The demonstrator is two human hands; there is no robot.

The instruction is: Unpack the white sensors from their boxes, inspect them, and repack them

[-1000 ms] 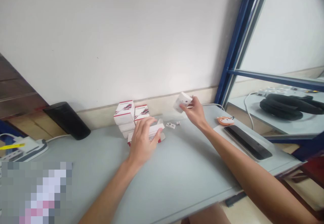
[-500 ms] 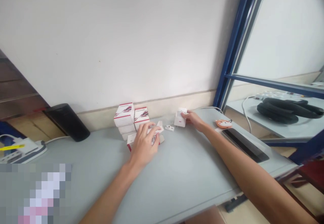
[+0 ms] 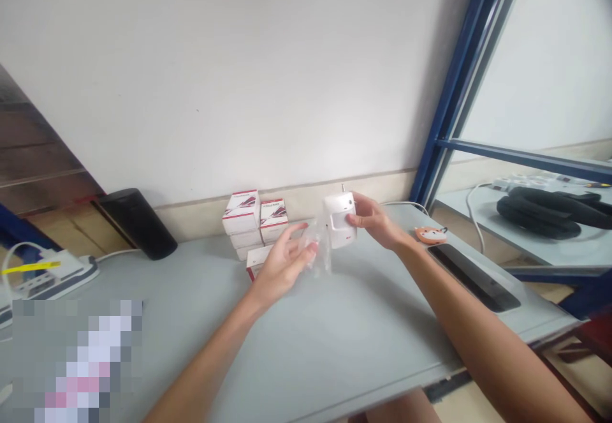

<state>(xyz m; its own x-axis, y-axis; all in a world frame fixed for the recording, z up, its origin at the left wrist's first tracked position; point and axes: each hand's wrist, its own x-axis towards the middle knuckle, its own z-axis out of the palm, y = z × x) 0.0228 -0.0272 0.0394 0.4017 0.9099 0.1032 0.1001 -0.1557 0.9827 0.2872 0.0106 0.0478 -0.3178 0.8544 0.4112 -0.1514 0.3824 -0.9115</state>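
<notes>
My right hand (image 3: pixel 370 219) grips a white motion sensor (image 3: pixel 342 220) by its right side, thumb on its front; a short antenna sticks up from its top. Beside it, my left hand (image 3: pixel 289 254) pinches a clear plastic bag (image 3: pixel 321 251), which hangs against the sensor's left edge. Behind my left hand stand small white boxes with red edges, stacked: an upper left box (image 3: pixel 241 211), one to its right (image 3: pixel 274 212), and others below. A front box (image 3: pixel 255 260) is partly hidden by my left hand.
A black cylinder-like speaker (image 3: pixel 138 224) and a power strip (image 3: pixel 52 276) stand on the left of the grey table (image 3: pixel 306 353). At the right lie an orange animal-shaped item (image 3: pixel 430 235) and a dark phone-like slab (image 3: pixel 471 276). The wall and a blue-framed mirror (image 3: pixel 433 155) border the table.
The sensor has come up and nearer to my left hand in my right hand's grip. My left hand has left the front box and now holds the clear bag.
</notes>
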